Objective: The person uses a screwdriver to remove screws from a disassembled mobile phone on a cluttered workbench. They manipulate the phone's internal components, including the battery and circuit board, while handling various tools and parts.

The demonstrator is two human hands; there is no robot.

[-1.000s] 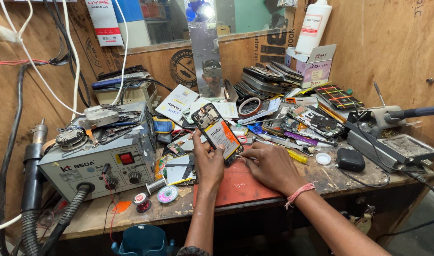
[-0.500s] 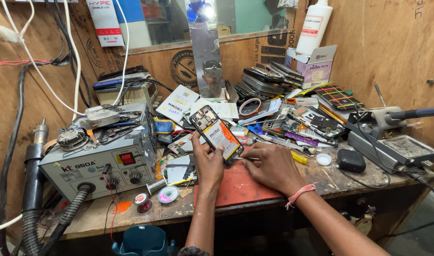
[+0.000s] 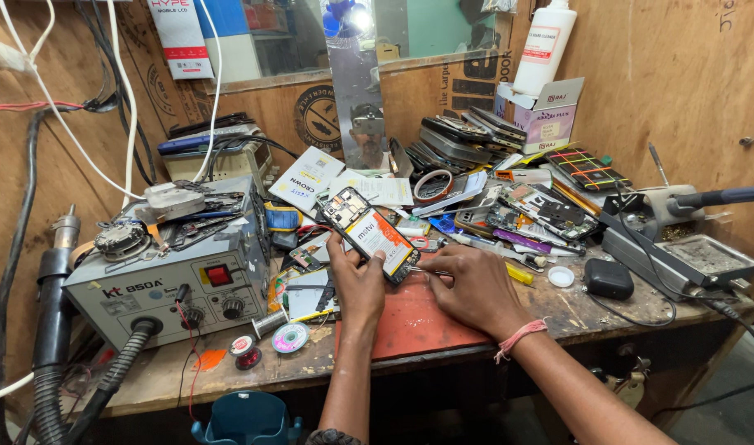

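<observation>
My left hand [image 3: 356,284] holds an opened mobile phone [image 3: 369,231] with its back cover off, tilted up above the red work mat [image 3: 410,325]; the battery and circuit board face me. My right hand [image 3: 476,288] pinches thin metal tweezers [image 3: 420,269], whose tip touches the lower right edge of the phone. A pink thread band circles my right wrist.
A grey hot-air rework station [image 3: 175,284] with hoses stands at the left. Solder wire spools [image 3: 280,336] lie near the front edge. A pile of phones and parts [image 3: 509,189] fills the back right, with a white bottle [image 3: 543,45], a black case [image 3: 608,278] and a metal stand [image 3: 682,255].
Both hands stay almost in place; the phone has tipped slightly and the tweezers keep working at its lower edge.
</observation>
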